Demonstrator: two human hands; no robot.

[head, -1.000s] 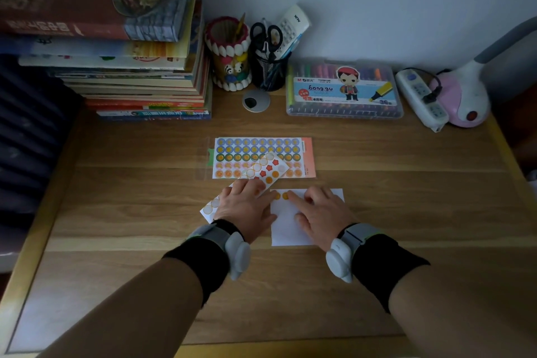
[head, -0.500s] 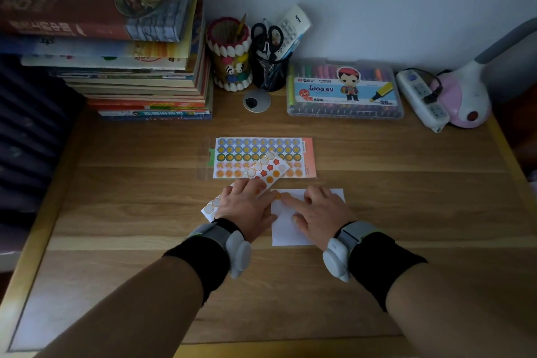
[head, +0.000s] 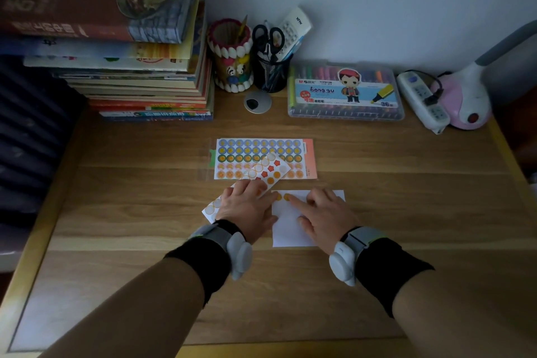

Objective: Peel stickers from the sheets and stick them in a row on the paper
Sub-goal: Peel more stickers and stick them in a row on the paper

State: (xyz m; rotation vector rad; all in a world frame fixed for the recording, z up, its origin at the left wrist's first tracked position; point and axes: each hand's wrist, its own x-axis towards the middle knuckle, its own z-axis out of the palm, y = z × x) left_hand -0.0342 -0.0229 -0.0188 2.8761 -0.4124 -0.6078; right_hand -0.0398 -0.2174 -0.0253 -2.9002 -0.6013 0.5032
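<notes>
A tall stack of hardback and paperback books (head: pixel 130 67) fills the upper left of the frame, on the far left corner of the pale wooden desk (head: pixel 130 212), whose raised light rim runs down the left side; the desk surface left of centre is bare. Just left of centre a narrow white sticker strip (head: pixel 267 170) with orange dots, red stars and peeled blank rings lies on a slant, its upper end overlapping the large rectangular sticker sheet (head: pixel 261 151) of blue, green and orange round stickers. The left hand (head: pixel 247 206) lies flat on the strip, fingers straight and gripping nothing, the index tip reaching the left edge of the small white paper (head: pixel 290 231). Two round orange stickers (head: pixel 282 197) sit side by side near the paper's upper left corner. The right hand (head: pixel 322 212) rests on the paper, fingers spread, its straight index finger pressing at the right-hand sticker. Bare paper continues to the right of the row. At upper right stand a clear plastic marker box (head: pixel 344 93), a white power strip (head: pixel 421 102) and a pink lamp base (head: pixel 462 102), well apart from the hands.
</notes>
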